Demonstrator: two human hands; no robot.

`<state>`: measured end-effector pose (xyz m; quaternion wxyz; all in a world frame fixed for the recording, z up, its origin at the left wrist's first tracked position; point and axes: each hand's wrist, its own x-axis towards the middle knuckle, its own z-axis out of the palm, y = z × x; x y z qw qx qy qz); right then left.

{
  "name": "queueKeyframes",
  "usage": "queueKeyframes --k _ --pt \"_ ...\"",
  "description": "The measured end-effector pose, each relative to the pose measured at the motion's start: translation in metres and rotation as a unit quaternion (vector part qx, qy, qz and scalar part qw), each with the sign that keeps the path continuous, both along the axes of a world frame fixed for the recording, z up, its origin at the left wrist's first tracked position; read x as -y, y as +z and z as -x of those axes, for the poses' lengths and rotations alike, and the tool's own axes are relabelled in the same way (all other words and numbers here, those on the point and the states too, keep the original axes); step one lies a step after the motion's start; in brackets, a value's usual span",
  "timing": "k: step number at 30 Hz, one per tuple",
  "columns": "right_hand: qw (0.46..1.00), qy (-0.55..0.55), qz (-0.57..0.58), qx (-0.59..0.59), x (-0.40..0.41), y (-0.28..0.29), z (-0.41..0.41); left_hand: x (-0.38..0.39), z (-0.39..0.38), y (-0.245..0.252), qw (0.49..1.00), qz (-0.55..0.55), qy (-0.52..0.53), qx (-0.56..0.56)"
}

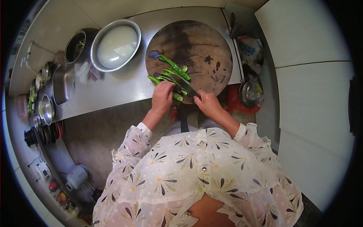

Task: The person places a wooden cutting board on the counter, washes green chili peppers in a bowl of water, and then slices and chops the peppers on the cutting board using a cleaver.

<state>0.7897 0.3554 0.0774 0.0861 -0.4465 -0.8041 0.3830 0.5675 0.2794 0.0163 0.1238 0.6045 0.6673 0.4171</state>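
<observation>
A kitchen knife (185, 84) has its dark blade low among green chili peppers on a round wooden chopping board (204, 62). Its handle is in my right hand (209, 103), at the board's near edge. My left hand (163, 96) is bent over the peppers, left of the blade; its fingertips are partly hidden, so its grip is unclear. A whole-looking green chili pepper (175, 67) lies beyond the blade, and split pieces showing pale insides lie beside it. A cut pepper piece (177, 97) pokes out right of my left hand.
Left of the board stands a metal basin (95, 54) of cloudy liquid, beside a dark pot (74, 46). A steel sink (63, 85) and several metal bowls (47, 109) are farther left. Bagged items (249, 51) fill the gap at right, near a white cabinet (314, 93).
</observation>
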Motion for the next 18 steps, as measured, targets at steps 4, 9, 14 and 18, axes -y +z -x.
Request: queueKeyframes --k 4,9,14,18 --pt "0.997 0.065 -0.009 0.044 0.004 -0.010 -0.007 0.013 0.025 0.002 0.998 0.000 0.027 -0.057" --pt "0.998 0.045 -0.014 0.047 0.004 -0.019 -0.007 0.019 0.033 -0.003 0.996 0.007 -0.017 -0.088" --pt "0.999 0.016 -0.027 0.026 0.000 -0.010 0.002 0.014 0.033 -0.009 0.994 -0.002 -0.027 -0.108" --pt "0.999 0.040 -0.028 0.023 0.002 0.008 0.006 0.007 0.029 -0.012 0.993 0.016 -0.014 -0.118"
